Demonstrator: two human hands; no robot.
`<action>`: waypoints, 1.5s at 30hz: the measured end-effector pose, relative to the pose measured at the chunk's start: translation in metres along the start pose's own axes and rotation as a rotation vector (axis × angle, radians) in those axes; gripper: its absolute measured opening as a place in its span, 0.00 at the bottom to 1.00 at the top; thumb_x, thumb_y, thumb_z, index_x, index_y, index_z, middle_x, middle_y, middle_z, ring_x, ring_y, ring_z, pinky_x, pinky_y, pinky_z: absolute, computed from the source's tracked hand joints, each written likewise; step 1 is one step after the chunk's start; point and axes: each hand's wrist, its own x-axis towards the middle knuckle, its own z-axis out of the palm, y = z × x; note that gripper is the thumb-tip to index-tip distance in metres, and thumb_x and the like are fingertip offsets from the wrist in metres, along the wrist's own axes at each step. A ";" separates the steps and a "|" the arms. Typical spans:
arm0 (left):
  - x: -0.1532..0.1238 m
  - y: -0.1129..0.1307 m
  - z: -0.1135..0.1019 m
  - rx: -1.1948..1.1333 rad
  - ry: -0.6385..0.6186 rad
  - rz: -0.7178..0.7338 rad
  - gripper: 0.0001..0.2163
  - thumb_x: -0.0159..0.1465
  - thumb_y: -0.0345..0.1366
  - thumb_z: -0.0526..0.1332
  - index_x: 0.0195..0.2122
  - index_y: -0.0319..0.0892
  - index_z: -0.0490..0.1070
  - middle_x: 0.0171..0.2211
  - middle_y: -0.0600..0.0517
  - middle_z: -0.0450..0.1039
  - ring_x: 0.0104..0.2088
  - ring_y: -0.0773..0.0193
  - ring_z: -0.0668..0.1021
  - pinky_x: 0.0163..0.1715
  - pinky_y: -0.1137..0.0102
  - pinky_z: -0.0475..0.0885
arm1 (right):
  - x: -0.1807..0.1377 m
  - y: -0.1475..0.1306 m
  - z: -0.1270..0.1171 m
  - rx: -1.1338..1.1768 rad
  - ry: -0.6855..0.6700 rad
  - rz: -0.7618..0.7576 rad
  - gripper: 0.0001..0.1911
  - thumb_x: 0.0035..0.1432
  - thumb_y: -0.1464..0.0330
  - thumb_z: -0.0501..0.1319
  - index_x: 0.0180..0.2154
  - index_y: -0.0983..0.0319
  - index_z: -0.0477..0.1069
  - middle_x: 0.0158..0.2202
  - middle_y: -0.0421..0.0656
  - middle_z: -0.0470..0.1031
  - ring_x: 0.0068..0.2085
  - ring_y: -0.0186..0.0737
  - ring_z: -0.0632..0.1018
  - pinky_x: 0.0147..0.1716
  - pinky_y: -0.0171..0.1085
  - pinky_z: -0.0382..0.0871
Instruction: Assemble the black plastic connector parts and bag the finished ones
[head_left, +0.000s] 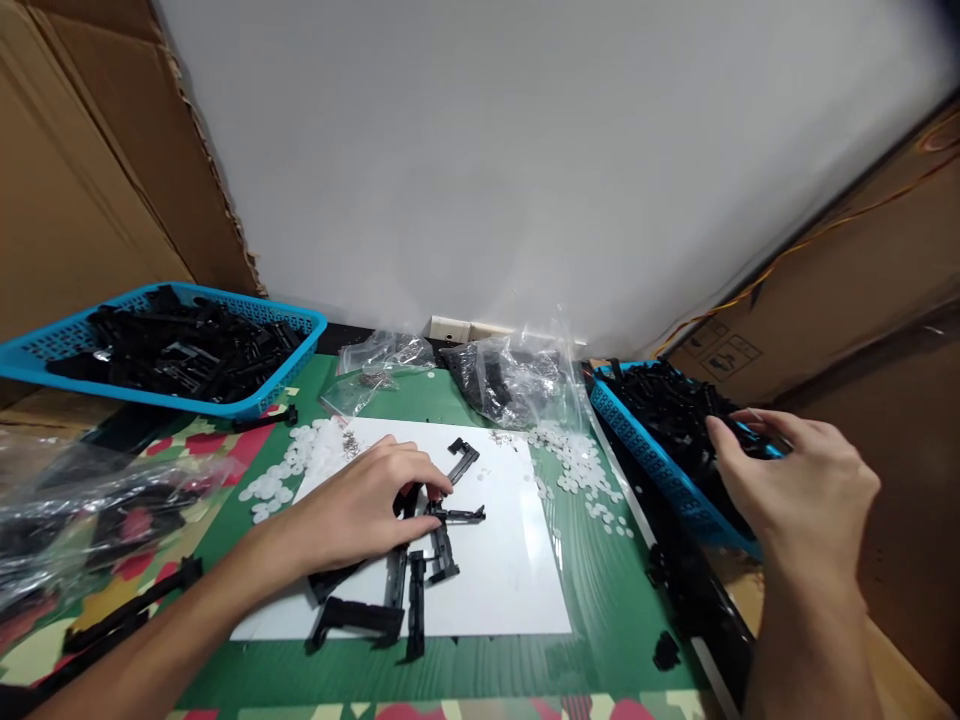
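Clips (420, 560) lie on the sheet (517, 580), stiff, light plastic; pinch them by the long bars. Your left hand (360, 510) presses one, your right hand (802, 490) digs open-fingered in the basket (660, 470).

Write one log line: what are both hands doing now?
left hand: on black parts, white sheet | right hand: reaching into right blue basket
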 end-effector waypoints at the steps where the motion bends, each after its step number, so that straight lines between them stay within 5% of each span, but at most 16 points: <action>1: 0.000 0.000 0.000 -0.004 0.000 0.000 0.10 0.65 0.35 0.70 0.47 0.47 0.81 0.45 0.52 0.82 0.47 0.56 0.78 0.51 0.62 0.68 | 0.000 -0.005 -0.001 0.014 0.017 -0.004 0.17 0.57 0.56 0.69 0.43 0.59 0.84 0.41 0.50 0.82 0.43 0.55 0.82 0.45 0.46 0.72; 4: 0.000 0.000 0.000 -0.033 0.028 0.008 0.09 0.65 0.34 0.70 0.47 0.47 0.81 0.45 0.53 0.82 0.48 0.57 0.79 0.51 0.62 0.68 | -0.006 -0.034 -0.006 0.150 0.057 -0.063 0.15 0.60 0.59 0.68 0.44 0.60 0.83 0.42 0.51 0.81 0.46 0.54 0.80 0.49 0.47 0.71; 6: 0.000 0.002 0.000 -0.057 0.068 0.026 0.08 0.66 0.33 0.70 0.46 0.47 0.81 0.45 0.53 0.82 0.47 0.57 0.79 0.52 0.63 0.68 | -0.017 -0.066 -0.009 0.334 -0.035 -0.149 0.12 0.63 0.60 0.68 0.43 0.60 0.82 0.42 0.50 0.80 0.45 0.52 0.79 0.50 0.47 0.71; 11: 0.001 0.006 0.013 -0.113 0.121 0.086 0.08 0.68 0.32 0.70 0.47 0.46 0.81 0.46 0.52 0.82 0.48 0.58 0.79 0.50 0.64 0.70 | -0.066 -0.146 -0.003 0.782 -0.750 -0.384 0.06 0.68 0.66 0.64 0.41 0.57 0.81 0.40 0.46 0.79 0.42 0.46 0.79 0.42 0.43 0.72; 14: 0.001 0.005 0.023 -0.108 0.113 0.095 0.09 0.68 0.31 0.70 0.48 0.45 0.80 0.46 0.52 0.82 0.48 0.58 0.79 0.50 0.63 0.70 | -0.090 -0.168 0.010 0.844 -0.966 -0.359 0.06 0.67 0.68 0.65 0.39 0.57 0.82 0.37 0.44 0.79 0.39 0.44 0.78 0.42 0.42 0.71; 30: 0.001 0.001 0.030 -0.126 0.125 0.099 0.09 0.67 0.30 0.71 0.48 0.45 0.80 0.44 0.53 0.81 0.48 0.59 0.80 0.51 0.62 0.69 | -0.094 -0.163 0.018 0.864 -1.096 -0.411 0.06 0.72 0.69 0.59 0.40 0.59 0.74 0.43 0.45 0.74 0.48 0.46 0.75 0.48 0.44 0.67; 35: 0.002 0.000 0.030 -0.147 0.124 0.073 0.09 0.67 0.30 0.70 0.48 0.46 0.80 0.44 0.52 0.82 0.47 0.57 0.80 0.50 0.61 0.70 | -0.084 -0.162 0.007 1.059 -1.201 -0.209 0.07 0.74 0.65 0.57 0.40 0.59 0.70 0.36 0.41 0.72 0.37 0.40 0.72 0.38 0.39 0.65; 39: 0.003 0.001 0.029 -0.225 0.139 0.027 0.09 0.67 0.31 0.70 0.47 0.48 0.82 0.44 0.52 0.83 0.46 0.57 0.80 0.49 0.62 0.71 | -0.079 -0.167 -0.003 1.292 -1.273 -0.061 0.09 0.71 0.62 0.63 0.39 0.60 0.72 0.37 0.42 0.73 0.38 0.39 0.73 0.39 0.38 0.66; 45: 0.004 0.003 0.023 -0.326 0.173 -0.017 0.08 0.66 0.32 0.70 0.46 0.47 0.83 0.45 0.51 0.84 0.47 0.58 0.81 0.51 0.63 0.72 | -0.085 -0.171 -0.004 1.292 -1.331 -0.066 0.11 0.69 0.60 0.65 0.39 0.61 0.75 0.35 0.42 0.76 0.36 0.38 0.74 0.37 0.38 0.67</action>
